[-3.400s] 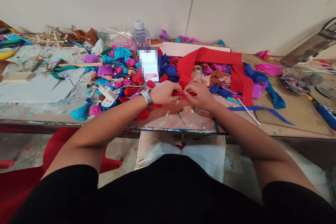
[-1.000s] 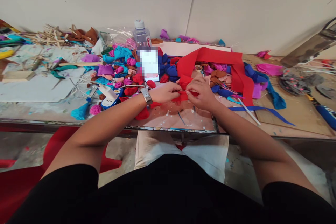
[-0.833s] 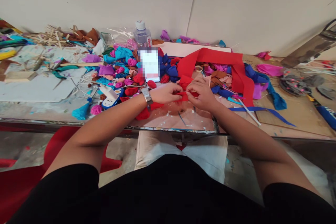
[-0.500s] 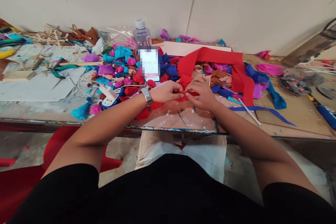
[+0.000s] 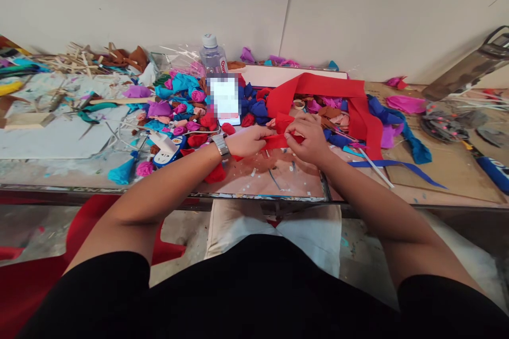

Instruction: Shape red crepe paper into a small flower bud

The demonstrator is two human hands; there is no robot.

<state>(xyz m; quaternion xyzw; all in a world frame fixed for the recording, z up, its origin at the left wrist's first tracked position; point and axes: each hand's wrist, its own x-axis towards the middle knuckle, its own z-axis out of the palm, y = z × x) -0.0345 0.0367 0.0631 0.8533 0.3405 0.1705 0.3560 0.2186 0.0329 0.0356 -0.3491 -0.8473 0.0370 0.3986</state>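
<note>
We see a short red crepe-paper strip (image 5: 275, 141) stretched between 2 bare hands, just above the near part of the worktable (image 5: 274, 183). The left hand (image 5: 247, 140) is narrowed to a pinch, thumb and forefinger closed on the strip's left end. The right hand (image 5: 307, 136) has its fingers curled in and grips the other end; we cannot tell how its hidden fingers lie.

Right behind the hands we find a long, wide red strip (image 5: 326, 85), folded so that it arches over brown, pink and blue scraps and a small tape roll (image 5: 298, 104). We cannot tell whether it joins the held piece.

To the left, a smartphone (image 5: 225, 100) with a lit, blurred screen leans among crumpled paper flowers (image 5: 186, 111), and a clear bottle (image 5: 213, 58) with a white cap stands behind it. Nearer the left forearm, which wears a metal wristwatch (image 5: 221, 146), lies a blue and white power strip (image 5: 170, 154).

Farther left we see teal-handled pliers (image 5: 99, 107) and a heap of wooden sticks (image 5: 91, 58). On the right, a blue ribbon (image 5: 401, 164) runs onto a cardboard sheet (image 5: 445, 175), and a smoky bottle (image 5: 461, 71) tilts against the wall (image 5: 377, 16).
</note>
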